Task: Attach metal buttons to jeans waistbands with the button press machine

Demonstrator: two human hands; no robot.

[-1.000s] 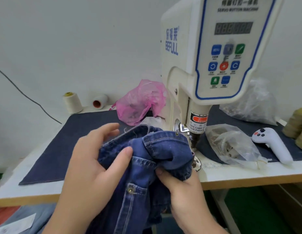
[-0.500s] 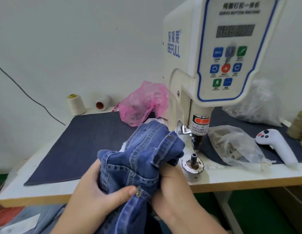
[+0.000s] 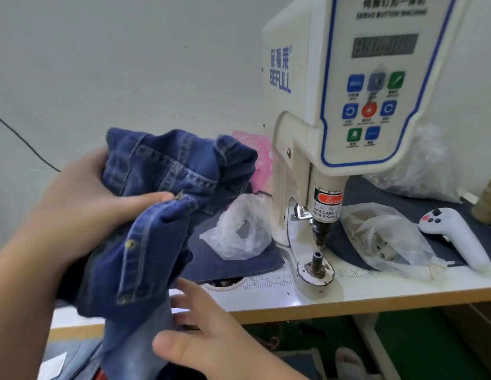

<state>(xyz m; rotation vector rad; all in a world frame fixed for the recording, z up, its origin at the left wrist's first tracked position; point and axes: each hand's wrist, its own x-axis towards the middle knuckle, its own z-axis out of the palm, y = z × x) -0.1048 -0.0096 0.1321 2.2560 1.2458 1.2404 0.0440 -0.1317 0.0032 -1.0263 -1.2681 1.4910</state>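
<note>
Jeans (image 3: 156, 215) bunched up, held left of the servo button press machine (image 3: 334, 105), well clear of the lower die (image 3: 317, 263) on the bench (image 3: 376, 286). Left hand (image 3: 74, 212) grips the denim bundle, thumb pressed along a fold near a small metal fastener (image 3: 180, 195); can't tell whether that's a freshly set button or a rivet. Right hand (image 3: 211, 338) spread, fingers straight, palm toward hanging leg fabric below bench edge, holding nothing. Two brass-coloured studs (image 3: 129, 244) show on a folded seam. Upper punch (image 3: 321, 237) sits just above die post, gap bare, nothing loaded that I can see. Judgement: garment is off the die, so step in hand is prob. either setting this pair aside or re-finding the waistband for the next button. To do it well: use free right hand to gather loose leg so wt doesn't drag the band, flatten waistband to a single clean layer, no folds under the punch, centre mark on die post, then keep fingertips outside the punch line per warning label (image 3: 327, 207). Clear bags of hardware (image 3: 387, 239) w/in right reach; another clear bag (image 3: 238, 231) and pink bag (image 3: 259, 157) left of machine. White handheld controller (image 3: 458, 237) lies far right.
</note>
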